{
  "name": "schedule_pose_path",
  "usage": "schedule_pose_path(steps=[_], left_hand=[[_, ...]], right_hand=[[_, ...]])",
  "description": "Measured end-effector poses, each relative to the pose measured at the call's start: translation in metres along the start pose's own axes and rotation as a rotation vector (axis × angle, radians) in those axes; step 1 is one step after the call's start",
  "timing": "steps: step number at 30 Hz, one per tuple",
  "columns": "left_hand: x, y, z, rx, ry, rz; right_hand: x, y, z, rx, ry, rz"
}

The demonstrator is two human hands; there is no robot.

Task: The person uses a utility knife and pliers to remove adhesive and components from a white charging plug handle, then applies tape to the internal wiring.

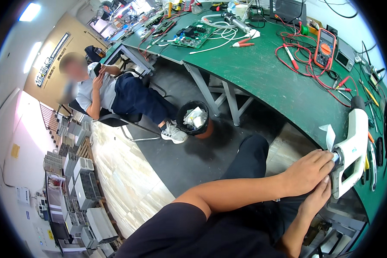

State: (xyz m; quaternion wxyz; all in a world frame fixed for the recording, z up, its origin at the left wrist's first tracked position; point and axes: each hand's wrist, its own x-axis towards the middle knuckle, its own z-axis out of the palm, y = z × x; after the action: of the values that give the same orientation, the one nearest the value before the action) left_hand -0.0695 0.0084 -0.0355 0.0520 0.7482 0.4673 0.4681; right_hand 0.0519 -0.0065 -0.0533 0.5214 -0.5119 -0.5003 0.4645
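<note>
My left hand (307,172) and right hand (316,198) have their grip clamped together on the metal nose of a white plastic pistol-shaped connector (350,152), at the green worktop (262,73) edge.

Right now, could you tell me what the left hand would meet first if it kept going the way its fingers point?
The left hand points right and already touches the white charging handle at its metal end; beyond that lies the green bench, though depth is unclear.

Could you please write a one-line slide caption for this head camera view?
Both hands, left and right, grip a white handled device at a green workbench.
</note>
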Motion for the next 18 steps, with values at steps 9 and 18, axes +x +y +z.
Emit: schedule_pose_path(steps=[9, 18], left_hand=[[-0.007, -0.008, 0.006, 0.07, 0.049, 0.113], [0.004, -0.036, 0.014, 0.277, 0.13, 0.238]], right_hand=[[-0.008, 0.031, -0.016, -0.098, 0.002, 0.028], [-0.032, -0.022, -0.028, -0.365, 0.042, -0.321]])
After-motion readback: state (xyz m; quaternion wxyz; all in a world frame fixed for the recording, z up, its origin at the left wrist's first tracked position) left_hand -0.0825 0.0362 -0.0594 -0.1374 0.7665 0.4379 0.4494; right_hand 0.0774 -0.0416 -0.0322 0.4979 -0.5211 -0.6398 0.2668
